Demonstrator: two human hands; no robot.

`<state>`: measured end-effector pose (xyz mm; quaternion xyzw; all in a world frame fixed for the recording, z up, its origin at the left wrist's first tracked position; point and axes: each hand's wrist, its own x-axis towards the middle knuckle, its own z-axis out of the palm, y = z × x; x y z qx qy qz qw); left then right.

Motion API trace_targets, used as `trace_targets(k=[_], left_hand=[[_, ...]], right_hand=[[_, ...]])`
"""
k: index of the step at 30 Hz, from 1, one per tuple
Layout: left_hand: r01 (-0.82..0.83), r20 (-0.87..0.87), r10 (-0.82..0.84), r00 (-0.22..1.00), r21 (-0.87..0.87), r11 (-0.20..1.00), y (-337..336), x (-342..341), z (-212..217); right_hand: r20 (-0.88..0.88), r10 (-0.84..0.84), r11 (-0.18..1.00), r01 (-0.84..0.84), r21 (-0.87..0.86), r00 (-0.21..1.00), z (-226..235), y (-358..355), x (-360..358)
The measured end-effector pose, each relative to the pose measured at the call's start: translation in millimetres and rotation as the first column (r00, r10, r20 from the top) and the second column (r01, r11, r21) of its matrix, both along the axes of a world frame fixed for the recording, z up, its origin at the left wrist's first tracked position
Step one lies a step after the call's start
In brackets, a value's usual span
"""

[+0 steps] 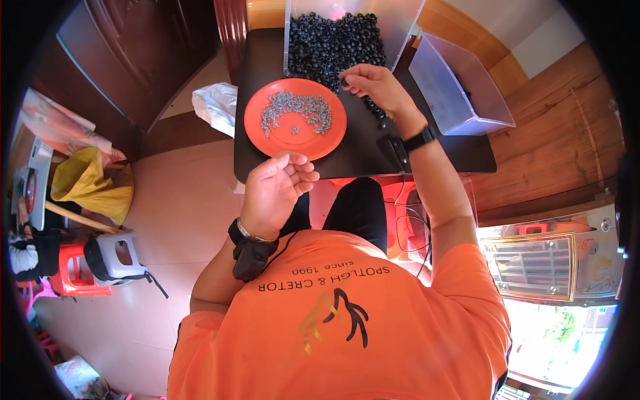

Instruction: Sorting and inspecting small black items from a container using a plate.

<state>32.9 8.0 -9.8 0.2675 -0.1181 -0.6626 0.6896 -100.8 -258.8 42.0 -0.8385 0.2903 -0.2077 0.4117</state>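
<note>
My right hand (377, 87) is above the table in front of the clear bin, its thumb and fingers pinching a small black ring-shaped piece (345, 83). Many more black pieces (333, 43) fill that bin, and a short row of them (377, 112) lies on the table under my right wrist. My left hand (280, 190) is at the table's near edge, by the near rim of the orange-red plate (292, 143). Its fingers are curled in towards the thumb; whatever they hold is too small to make out. Small grey metal-looking bits (293, 102) lie in an arc on the plate.
The dark table (265, 60) carries the clear bin (401, 35) at the back and a second translucent bin (437, 83) at the right. A small black device (393, 152) with a cable rests near the front edge. A white plastic bag (217, 107) is beside the table's left side.
</note>
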Motion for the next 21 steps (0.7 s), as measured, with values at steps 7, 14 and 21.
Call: trace_targets(k=[7,14,21], left_hand=[[0.052,0.046,-0.051,0.998,-0.034,0.998,-15,-7,8],[0.105,0.052,-0.102,0.993,-0.069,0.992,-15,-11,1],[0.06,0.099,-0.059,0.993,0.0,0.998,-13,-20,5]], right_hand=[[0.372,0.09,0.824,-0.279,0.493,0.924,-12,98,-9],[0.499,0.204,0.942,-0.307,0.133,0.842,-32,138,-11],[0.528,0.125,0.951,-0.254,0.179,0.84,-40,151,-19]])
